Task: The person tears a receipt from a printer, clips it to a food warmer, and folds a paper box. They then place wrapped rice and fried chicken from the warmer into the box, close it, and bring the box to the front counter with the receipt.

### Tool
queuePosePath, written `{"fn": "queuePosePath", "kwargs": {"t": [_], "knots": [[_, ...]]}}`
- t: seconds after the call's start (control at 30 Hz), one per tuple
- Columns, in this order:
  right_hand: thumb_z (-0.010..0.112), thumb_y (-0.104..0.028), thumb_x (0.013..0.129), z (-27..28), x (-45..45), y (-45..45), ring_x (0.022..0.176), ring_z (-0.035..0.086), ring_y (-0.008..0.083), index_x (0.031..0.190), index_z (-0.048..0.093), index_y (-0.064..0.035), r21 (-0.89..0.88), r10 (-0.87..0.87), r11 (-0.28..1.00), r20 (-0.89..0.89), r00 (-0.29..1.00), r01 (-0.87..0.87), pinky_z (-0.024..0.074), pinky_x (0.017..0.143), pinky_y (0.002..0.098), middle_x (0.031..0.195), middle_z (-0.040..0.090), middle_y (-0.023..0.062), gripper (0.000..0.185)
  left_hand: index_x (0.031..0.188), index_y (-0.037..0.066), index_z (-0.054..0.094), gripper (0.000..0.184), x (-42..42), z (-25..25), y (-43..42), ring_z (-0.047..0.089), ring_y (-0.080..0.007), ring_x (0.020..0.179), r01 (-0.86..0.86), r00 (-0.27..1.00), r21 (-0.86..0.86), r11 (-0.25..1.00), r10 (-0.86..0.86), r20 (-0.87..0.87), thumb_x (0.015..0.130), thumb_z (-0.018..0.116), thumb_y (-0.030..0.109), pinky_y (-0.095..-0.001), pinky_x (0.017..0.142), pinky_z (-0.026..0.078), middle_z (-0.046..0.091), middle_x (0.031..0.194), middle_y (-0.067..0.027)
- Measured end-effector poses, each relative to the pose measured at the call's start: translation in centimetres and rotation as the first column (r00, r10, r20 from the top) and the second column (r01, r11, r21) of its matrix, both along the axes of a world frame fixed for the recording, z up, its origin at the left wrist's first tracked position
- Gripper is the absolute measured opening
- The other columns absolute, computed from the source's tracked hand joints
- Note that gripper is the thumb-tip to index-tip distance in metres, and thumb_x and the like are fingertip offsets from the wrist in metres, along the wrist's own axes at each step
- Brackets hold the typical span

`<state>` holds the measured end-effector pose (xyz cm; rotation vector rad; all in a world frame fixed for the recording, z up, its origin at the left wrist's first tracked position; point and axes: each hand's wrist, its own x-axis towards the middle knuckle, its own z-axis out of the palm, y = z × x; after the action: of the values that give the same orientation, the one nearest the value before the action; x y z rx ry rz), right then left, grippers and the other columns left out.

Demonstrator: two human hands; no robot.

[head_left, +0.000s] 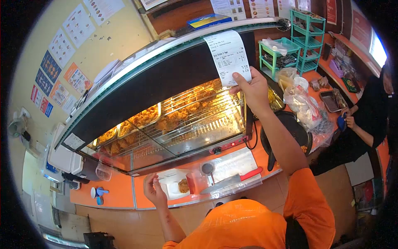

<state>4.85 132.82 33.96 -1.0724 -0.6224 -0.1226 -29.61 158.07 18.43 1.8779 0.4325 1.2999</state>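
Observation:
My right hand (pixel 253 89) is raised in front of the top of the glass food warmer (pixel 174 151). It pinches the lower end of a printed paper receipt (pixel 227 54) between thumb and fingers. My left hand (pixel 154 191) is held beside an open white takeaway box (pixel 171 179), its fingers loosely bent and apart, with nothing seen in them. Inside the box lies a piece of fried chicken (pixel 183 186). A red carton (pixel 195 182) stands at the box's right side. More fried chicken (pixel 182 112) sits on racks and trays behind the warmer's glass.
Right of the box lie a small round-headed strainer or scoop (pixel 208 168) and a knife with a red handle (pixel 251 173). A black pan (pixel 286 133), plastic bags (pixel 304 106) and green racks (pixel 309 39) are farther right. Another person (pixel 360 124) in black stands there, hands on something blue.

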Motion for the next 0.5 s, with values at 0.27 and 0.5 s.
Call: {"fn": "queuePosePath", "kwargs": {"t": [0.27,0.5], "knots": [[0.066,-0.013,0.095,-0.1,0.1,0.4,0.066,0.069,0.0164,0.107,0.059,0.0052,-0.011,-0.009,1.000,-0.019,1.000,0.009,0.0561,0.058,0.0256,0.097,0.071,0.0146,0.023,0.106,-0.002,0.064,0.014,-1.2,0.4,1.1,0.061,-0.0168,0.091,-0.073,0.997,-0.007,0.997,0.072,-0.021,0.096,0.055,0.000,-0.0293,0.082,0.050,0.064,0.105,-0.0098],[0.065,-0.014,0.096,-0.5,0.3,0.8,0.064,0.068,0.0154,0.108,0.060,0.0051,-0.059,-0.063,0.996,-0.017,0.998,0.062,0.0551,0.059,0.0257,0.094,0.071,0.0150,0.023,0.107,-0.002,0.063,0.013,-2.7,0.1,2.4,0.061,-0.0163,0.092,-0.101,0.994,-0.011,0.995,0.100,-0.053,0.098,0.055,0.003,-0.0281,0.081,0.051,0.064,0.105,-0.0092]]}}
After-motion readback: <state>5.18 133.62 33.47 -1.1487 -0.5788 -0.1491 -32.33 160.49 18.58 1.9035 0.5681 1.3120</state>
